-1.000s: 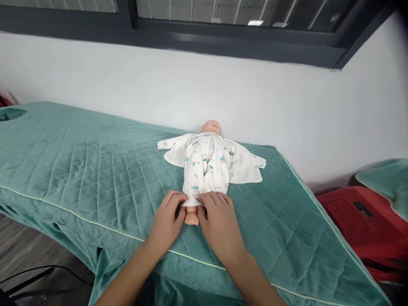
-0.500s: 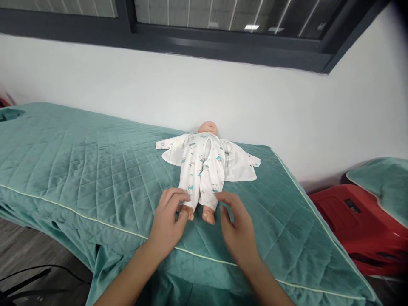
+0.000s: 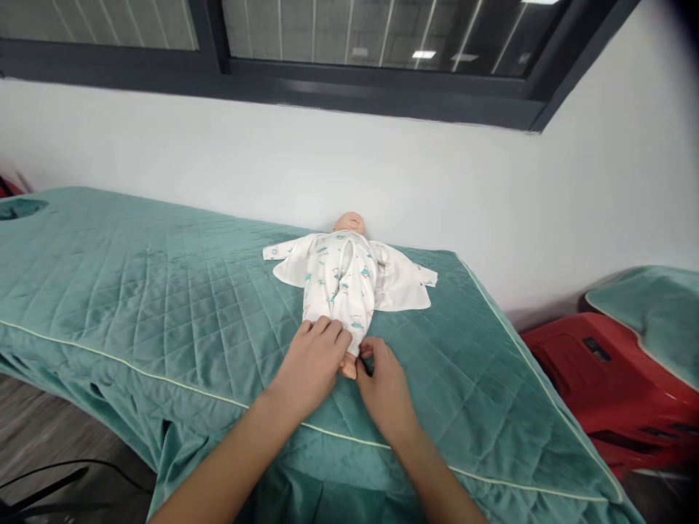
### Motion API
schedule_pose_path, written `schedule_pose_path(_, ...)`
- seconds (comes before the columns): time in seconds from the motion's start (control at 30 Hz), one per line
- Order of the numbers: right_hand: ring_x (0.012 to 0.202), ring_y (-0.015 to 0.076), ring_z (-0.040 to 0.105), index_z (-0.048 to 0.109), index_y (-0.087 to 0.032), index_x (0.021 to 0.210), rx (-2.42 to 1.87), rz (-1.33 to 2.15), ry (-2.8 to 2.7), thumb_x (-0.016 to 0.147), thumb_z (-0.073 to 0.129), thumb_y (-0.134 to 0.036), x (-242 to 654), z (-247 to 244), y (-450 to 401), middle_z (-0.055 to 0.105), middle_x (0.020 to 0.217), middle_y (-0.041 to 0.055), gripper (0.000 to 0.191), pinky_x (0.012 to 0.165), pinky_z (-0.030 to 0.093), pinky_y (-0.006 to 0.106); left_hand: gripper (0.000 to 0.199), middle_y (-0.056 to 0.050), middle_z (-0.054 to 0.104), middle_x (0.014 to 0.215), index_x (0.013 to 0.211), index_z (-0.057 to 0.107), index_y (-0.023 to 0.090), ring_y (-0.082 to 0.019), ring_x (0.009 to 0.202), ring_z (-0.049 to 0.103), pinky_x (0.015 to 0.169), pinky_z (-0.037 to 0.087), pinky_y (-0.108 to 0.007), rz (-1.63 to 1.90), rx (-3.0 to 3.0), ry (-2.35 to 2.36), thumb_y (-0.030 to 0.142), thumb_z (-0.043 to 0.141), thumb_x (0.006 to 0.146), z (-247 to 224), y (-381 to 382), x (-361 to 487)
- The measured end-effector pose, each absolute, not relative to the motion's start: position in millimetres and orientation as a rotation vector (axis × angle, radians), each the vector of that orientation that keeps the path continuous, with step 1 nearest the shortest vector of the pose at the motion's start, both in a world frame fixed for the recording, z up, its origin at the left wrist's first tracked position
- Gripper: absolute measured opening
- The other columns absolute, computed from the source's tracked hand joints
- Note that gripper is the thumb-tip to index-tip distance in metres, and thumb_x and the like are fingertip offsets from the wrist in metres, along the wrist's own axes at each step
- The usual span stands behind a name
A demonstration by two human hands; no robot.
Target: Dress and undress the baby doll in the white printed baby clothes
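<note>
A baby doll (image 3: 349, 223) lies on its back on a green quilted bed cover (image 3: 180, 291), its feet towards me. It wears white printed trousers (image 3: 357, 287), and a white printed top (image 3: 403, 278) is spread out on both sides. My left hand (image 3: 314, 360) is closed over the lower trouser legs, hiding one foot; its fingertips are partly hidden. My right hand (image 3: 384, 386) pinches the trouser cuff beside the other foot (image 3: 348, 366), which shows between my hands.
Behind the bed rises a white wall (image 3: 218, 153) with a dark window frame (image 3: 376, 91). At the right stands a red plastic seat (image 3: 579, 364) partly under green fabric (image 3: 649, 306). A black cable (image 3: 103, 460) lies at the lower left. The bed has a hole (image 3: 22, 209) at its far left.
My left hand has moved right across the doll's legs and closed there. My right hand has come in to the cuff and pinched it. The doll's legs now lie closer together.
</note>
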State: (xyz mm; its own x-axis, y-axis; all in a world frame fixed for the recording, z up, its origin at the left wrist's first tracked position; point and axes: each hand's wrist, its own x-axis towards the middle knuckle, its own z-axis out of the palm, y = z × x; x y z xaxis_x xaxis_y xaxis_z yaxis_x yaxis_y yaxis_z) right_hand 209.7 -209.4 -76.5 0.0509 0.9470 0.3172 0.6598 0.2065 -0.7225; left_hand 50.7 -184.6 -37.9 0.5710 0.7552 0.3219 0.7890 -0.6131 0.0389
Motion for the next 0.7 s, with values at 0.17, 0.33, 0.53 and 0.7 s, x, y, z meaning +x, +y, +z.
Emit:
schedule_pose_path(0.17, 0.075, 0.0188, 0.06, 0.059, -0.019, 0.094, -1.464, 0.524, -1.644, 0.086, 0.052, -0.02, 214.7, -77.8, -206.0, 0.063, 0.081, 0.0016, 0.011, 0.07, 0.047, 0.031, 0.011, -0.004, 0.061, 0.093, 0.088, 0.055, 0.019, -0.024, 0.091, 0.052, 0.073, 0.037, -0.04, -0.618, -2.671, -1.352, 0.008, 0.053, 0.087, -44.3, -182.1, 50.9)
schedule_pose_path(0.33, 0.069, 0.0159, 0.053, 0.059, -0.02, 0.09, -1.395, 0.582, -1.613, 0.087, 0.052, -0.021, 222.5, -65.3, -211.2, 0.056, 0.075, -0.0013, 0.008, 0.066, 0.045, 0.029, 0.012, -0.003, 0.063, 0.091, 0.091, 0.057, 0.02, -0.021, 0.091, 0.054, 0.078, 0.04, -0.036, -1.116, -2.741, -1.471, 0.01, 0.051, 0.089, -46.4, -185.5, 48.2)
schedule_pose_path(0.53, 0.083, 0.018, 0.057, 0.063, -0.022, 0.092, -1.179, 0.357, -1.771, 0.091, 0.051, -0.019, 226.5, -18.1, -227.1, 0.062, 0.087, 0.0026, 0.012, 0.073, 0.046, 0.032, 0.009, -0.002, 0.064, 0.092, 0.091, 0.058, 0.022, -0.019, 0.09, 0.056, 0.077, 0.045, -0.031, -1.702, -2.753, -1.588, 0.015, 0.053, 0.09, -35.7, -203.0, 47.2)
schedule_pose_path(0.7, 0.086, 0.0199, 0.057, 0.063, -0.023, 0.096, -1.196, 0.316, -2.055, 0.094, 0.049, -0.016, 223.2, -17.5, -231.7, 0.064, 0.092, 0.004, 0.016, 0.079, 0.048, 0.037, 0.011, -0.003, 0.063, 0.09, 0.09, 0.056, 0.02, -0.022, 0.093, 0.053, 0.081, 0.044, -0.036, -1.377, -2.788, -1.547, 0.011, 0.052, 0.089, -48.3, -211.9, 44.9)
